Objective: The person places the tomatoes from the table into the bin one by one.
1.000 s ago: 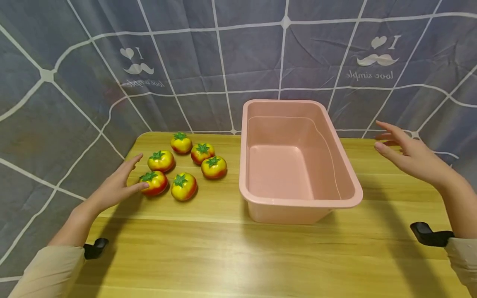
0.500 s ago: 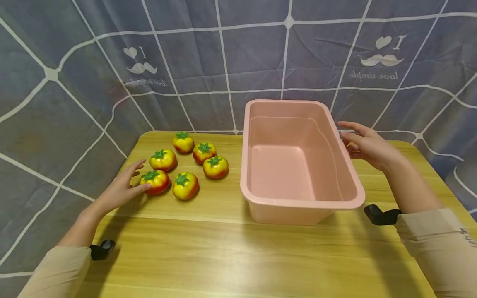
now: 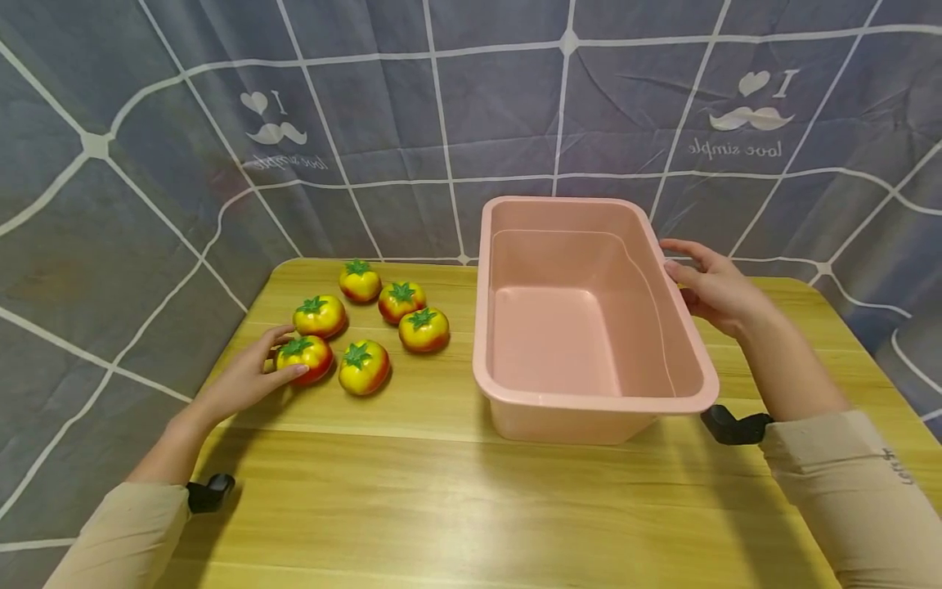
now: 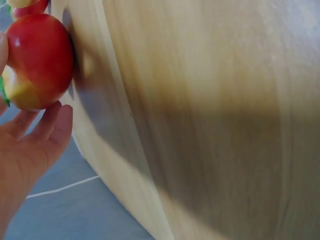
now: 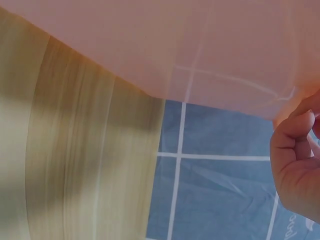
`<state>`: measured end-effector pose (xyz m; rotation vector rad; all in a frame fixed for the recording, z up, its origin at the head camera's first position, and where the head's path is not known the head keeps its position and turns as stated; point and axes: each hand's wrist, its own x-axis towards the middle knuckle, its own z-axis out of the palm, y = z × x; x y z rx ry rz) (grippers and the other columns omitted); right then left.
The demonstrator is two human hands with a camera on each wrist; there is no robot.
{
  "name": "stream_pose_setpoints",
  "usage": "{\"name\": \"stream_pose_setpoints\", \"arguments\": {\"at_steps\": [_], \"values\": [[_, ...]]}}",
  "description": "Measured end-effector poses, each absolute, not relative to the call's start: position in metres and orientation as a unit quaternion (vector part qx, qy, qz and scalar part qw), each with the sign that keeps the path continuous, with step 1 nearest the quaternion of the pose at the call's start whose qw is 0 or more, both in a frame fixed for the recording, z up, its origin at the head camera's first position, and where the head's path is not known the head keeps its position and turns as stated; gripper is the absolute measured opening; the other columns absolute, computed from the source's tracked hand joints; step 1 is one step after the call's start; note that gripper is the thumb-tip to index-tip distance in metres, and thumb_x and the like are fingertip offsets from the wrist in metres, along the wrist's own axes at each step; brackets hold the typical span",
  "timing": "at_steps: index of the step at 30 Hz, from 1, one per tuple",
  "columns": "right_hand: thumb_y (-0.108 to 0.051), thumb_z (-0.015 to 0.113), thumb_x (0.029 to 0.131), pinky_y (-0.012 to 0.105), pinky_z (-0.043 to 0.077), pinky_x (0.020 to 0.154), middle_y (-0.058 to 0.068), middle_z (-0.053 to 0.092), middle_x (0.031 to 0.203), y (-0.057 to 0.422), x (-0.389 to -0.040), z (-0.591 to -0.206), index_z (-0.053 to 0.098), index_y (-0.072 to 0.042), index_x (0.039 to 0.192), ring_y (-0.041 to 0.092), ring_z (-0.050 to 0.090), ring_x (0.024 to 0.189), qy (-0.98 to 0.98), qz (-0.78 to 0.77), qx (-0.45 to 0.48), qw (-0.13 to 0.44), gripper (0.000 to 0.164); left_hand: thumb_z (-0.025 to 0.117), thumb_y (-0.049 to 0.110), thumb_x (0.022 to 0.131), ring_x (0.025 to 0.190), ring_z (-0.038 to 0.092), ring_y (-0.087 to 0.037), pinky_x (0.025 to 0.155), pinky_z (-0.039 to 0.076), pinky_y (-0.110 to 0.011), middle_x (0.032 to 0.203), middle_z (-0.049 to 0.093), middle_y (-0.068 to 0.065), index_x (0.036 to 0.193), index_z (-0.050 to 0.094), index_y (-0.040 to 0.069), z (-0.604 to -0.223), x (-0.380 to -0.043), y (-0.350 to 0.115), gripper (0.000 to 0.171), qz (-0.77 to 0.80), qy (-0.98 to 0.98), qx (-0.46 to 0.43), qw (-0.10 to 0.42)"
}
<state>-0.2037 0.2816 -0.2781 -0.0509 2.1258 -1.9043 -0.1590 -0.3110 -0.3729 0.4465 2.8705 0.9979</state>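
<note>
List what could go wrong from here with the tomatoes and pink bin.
1. The left hand curls around the front-left tomato, with the tomato just behind it very close; lifting could knock that one and set it rolling.
2. The held tomato looks smooth and glossy, so it may slip.
3. The right hand is at the right rim of the pink bin; an uneven pull there might shift or tip it.

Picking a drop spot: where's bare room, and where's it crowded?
Bare: the table front, between the forearms; a narrower strip between tomatoes and pink bin; the bin's floor. Crowded: back left, six tomatoes, left hand around one; bin's right rim, right hand at it.
</note>
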Motion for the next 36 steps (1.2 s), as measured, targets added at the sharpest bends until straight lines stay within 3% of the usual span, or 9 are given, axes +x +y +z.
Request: {"name": "stream_pose_setpoints", "arguments": {"at_steps": [10,17,23,27,29,33,36], "values": [[-0.021,0.055,0.093,0.025,0.055,0.062,-0.003,0.063,0.088,0.282,-0.201,-0.280,0.027,-0.010,0.141,0.015,0.065,0.070,0.710,-0.691,-0.018,0.134,0.056,0.069,0.020,0.085,0.111,0.045,-0.040,0.083,0.041,-0.052,0.123,0.050,-0.027,0.124,0.050,-0.005,-0.377,-0.159,-0.307,0.050,0.312,0.935,0.166,-0.019],[-0.022,0.055,0.093,0.025,0.055,0.063,-0.004,0.063,0.088,0.281,-0.201,-0.281,0.024,-0.009,0.144,0.013,0.065,0.071,0.719,-0.683,-0.014,0.129,0.060,0.072,0.018,0.082,0.106,0.049,-0.035,0.071,0.047,-0.025,0.120,0.052,-0.025,0.122,0.053,-0.003,-0.366,-0.158,-0.305,0.049,0.298,0.938,0.171,-0.049],[-0.022,0.051,0.096,0.024,0.054,0.064,-0.007,0.063,0.088,0.279,-0.201,-0.279,0.017,-0.006,0.148,0.011,0.065,0.072,0.744,-0.656,-0.018,0.126,0.064,0.073,0.019,0.082,0.106,0.050,-0.034,0.071,0.049,-0.025,0.120,0.053,-0.024,0.123,0.054,-0.001,-0.351,-0.159,-0.303,0.050,0.292,0.940,0.167,-0.052],[-0.021,0.047,0.097,0.024,0.054,0.064,-0.009,0.062,0.087,0.278,-0.200,-0.277,0.015,-0.005,0.148,0.010,0.065,0.072,0.763,-0.634,-0.018,0.125,0.062,0.073,0.020,0.082,0.106,0.050,-0.035,0.071,0.052,-0.032,0.122,0.052,-0.024,0.124,0.053,0.000,-0.343,-0.163,-0.299,0.050,0.297,0.938,0.172,-0.049],[-0.021,0.046,0.098,0.024,0.054,0.064,-0.010,0.062,0.087,0.277,-0.200,-0.276,0.014,-0.005,0.148,0.009,0.065,0.072,0.772,-0.623,-0.016,0.124,0.062,0.073,0.020,0.082,0.106,0.050,-0.034,0.071,0.053,-0.031,0.122,0.052,-0.024,0.124,0.054,0.000,-0.340,-0.166,-0.296,0.051,0.299,0.937,0.176,-0.048],[-0.021,0.043,0.099,0.023,0.054,0.063,-0.012,0.062,0.085,0.276,-0.200,-0.275,0.013,-0.005,0.148,0.008,0.065,0.071,0.783,-0.609,-0.015,0.126,0.060,0.073,0.020,0.082,0.105,0.050,-0.032,0.069,0.048,-0.018,0.122,0.053,-0.023,0.124,0.054,0.000,-0.334,-0.171,-0.288,0.050,0.297,0.935,0.187,-0.050],[-0.021,0.042,0.099,0.023,0.054,0.063,-0.012,0.062,0.084,0.275,-0.201,-0.274,0.012,-0.005,0.149,0.007,0.065,0.070,0.783,-0.609,-0.013,0.129,0.060,0.073,0.020,0.082,0.105,0.049,-0.031,0.069,0.047,-0.016,0.122,0.053,-0.022,0.124,0.054,0.000,-0.330,-0.175,-0.281,0.050,0.301,0.933,0.193,-0.050]]}}
